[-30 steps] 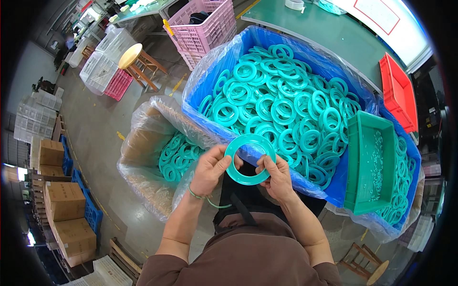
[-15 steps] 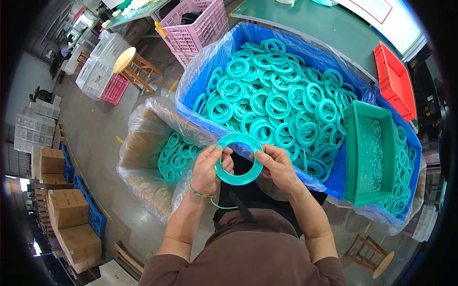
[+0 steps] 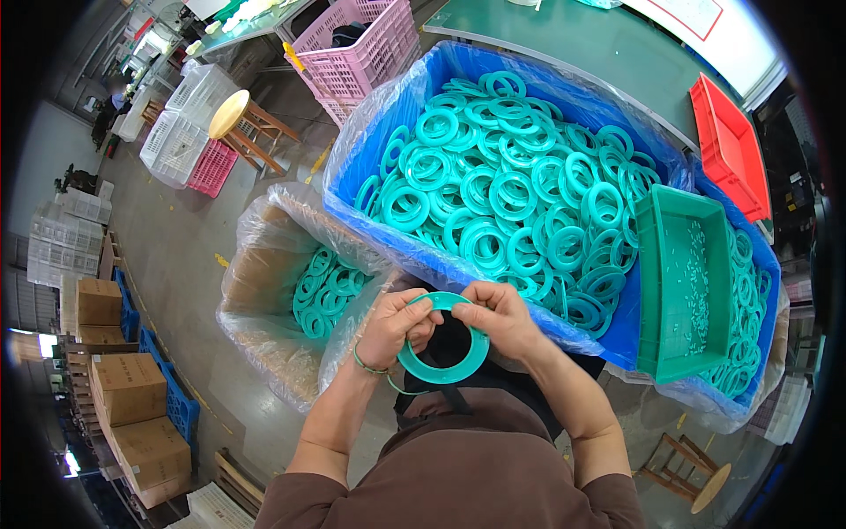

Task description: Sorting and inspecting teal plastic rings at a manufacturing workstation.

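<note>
A flat teal plastic ring [image 3: 451, 373] is held in front of my body, gripped near its far edge by both hands. My left hand [image 3: 394, 326] pinches it on the left, thumb on top. My right hand [image 3: 500, 319] pinches the far right part, its thumb pressed on the rim. Beyond my hands a blue bin [image 3: 388, 231] lined with clear plastic holds a heap of similar teal rings [image 3: 514, 196]. To the left, a plastic-lined cardboard box [image 3: 264, 256] contains more of these rings [image 3: 317, 300].
A green tray [image 3: 648, 291] with small pale bits rests across the bin's right side. Behind it lies a red tray [image 3: 731, 145]. A green table [image 3: 546, 44] and pink crate [image 3: 352, 57] stand at the back. Wooden stools [image 3: 231, 113] and cartons [image 3: 128, 388] are farther off.
The ring has come down closer to my body and tilted. Both hands have shifted from its sides toward its far edge, my right hand moving left.
</note>
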Available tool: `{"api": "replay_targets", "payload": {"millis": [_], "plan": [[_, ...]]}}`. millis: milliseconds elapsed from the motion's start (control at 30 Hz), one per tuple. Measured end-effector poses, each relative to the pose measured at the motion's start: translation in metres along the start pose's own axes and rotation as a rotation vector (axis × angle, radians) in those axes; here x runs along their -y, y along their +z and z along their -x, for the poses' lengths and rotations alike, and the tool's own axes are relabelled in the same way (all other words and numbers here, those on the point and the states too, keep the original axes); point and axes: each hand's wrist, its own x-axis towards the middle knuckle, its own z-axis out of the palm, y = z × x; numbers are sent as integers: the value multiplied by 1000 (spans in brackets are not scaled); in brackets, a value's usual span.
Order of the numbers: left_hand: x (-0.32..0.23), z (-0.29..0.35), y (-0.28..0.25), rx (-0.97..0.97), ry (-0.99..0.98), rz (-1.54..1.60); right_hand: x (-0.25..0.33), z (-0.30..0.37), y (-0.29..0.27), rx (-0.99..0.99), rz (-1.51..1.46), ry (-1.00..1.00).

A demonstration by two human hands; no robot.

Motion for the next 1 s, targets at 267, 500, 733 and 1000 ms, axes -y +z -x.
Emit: {"api": "replay_targets", "payload": {"millis": [267,500,733,1000], "plan": [[-6,8,-25,62,-165,-137,8,2,0,228,837,-380],[-9,24,-56,-162,-154,-40,-21,-16,-2,25,310,-457],[5,44,-196,-879,490,-2030,-10,-12,-31,78,-627,88],[-45,-137,-136,-516,336,-1302,-2,-16,-46,-61,-677,112]]}}
